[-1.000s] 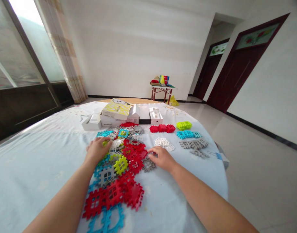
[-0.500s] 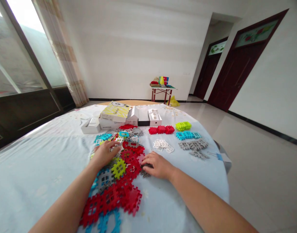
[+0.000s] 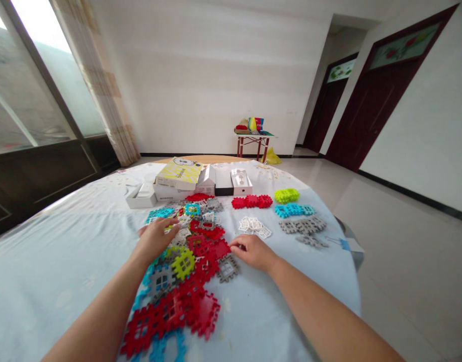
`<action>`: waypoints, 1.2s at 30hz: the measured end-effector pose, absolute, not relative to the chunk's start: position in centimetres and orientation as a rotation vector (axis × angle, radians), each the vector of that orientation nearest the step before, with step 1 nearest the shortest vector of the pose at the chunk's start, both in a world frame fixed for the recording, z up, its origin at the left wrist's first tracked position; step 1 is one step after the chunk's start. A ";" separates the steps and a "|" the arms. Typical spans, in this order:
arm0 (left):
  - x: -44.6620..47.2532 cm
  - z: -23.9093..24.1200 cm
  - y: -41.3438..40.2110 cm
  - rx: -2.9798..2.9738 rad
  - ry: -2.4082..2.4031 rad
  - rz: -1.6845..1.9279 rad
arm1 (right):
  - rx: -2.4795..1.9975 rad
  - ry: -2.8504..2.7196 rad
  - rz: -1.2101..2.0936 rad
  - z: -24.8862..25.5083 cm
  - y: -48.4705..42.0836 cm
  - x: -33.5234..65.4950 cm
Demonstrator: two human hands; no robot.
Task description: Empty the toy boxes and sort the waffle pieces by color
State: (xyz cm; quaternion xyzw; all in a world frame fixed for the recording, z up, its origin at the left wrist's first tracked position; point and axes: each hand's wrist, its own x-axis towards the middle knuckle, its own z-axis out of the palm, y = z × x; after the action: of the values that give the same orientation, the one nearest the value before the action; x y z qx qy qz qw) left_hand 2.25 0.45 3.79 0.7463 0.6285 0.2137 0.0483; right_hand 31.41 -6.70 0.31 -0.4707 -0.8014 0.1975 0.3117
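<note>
A long heap of interlocking plastic building tiles in red, blue, grey, lime and white runs down the table. My left hand [image 3: 155, 240] rests over the heap's left side, fingers apart, with white window-shaped pieces [image 3: 181, 236] by its fingertips; its undersides are hidden. My right hand [image 3: 256, 251] is closed in a pinch at the right corner of a red tile [image 3: 221, 248] on the heap's edge. Just below that tile lies a grey tile [image 3: 228, 269] with a square opening. A lime tile [image 3: 183, 264] sits between my hands, nearer to me.
Sorted groups lie to the right: red tiles [image 3: 252, 201], lime tiles [image 3: 287, 195], blue tiles [image 3: 293, 210], grey tiles [image 3: 308, 224] and white window pieces [image 3: 253, 226]. Behind the heap stand a yellow-and-white box [image 3: 180, 173] and open white boxes [image 3: 142, 197]. The round table's edge curves at right.
My right hand has moved right, off the grey tile, which now shows. The red tile at its fingertips has shifted slightly right. My left hand has drawn back a little to the left.
</note>
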 end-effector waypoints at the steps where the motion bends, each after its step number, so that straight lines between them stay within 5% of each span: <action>1: 2.3 3.8 0.4 2.287 1.930 0.639 | -1.244 -2.109 0.530 0.2 -6.6 31.5; 19: 3.2 3.3 1.6 2.230 2.075 0.537 | -1.307 -2.074 0.521 -0.4 -6.1 31.3; 36: 2.2 3.6 2.1 2.001 1.824 0.843 | -1.298 -2.044 0.543 -0.4 -6.4 31.2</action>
State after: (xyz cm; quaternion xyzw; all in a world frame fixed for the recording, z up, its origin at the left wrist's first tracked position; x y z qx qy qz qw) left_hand 2.24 2.12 3.55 0.6973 0.6358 0.2939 0.1521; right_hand 31.16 -6.36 -0.38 -0.4948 -0.7793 0.2069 0.3241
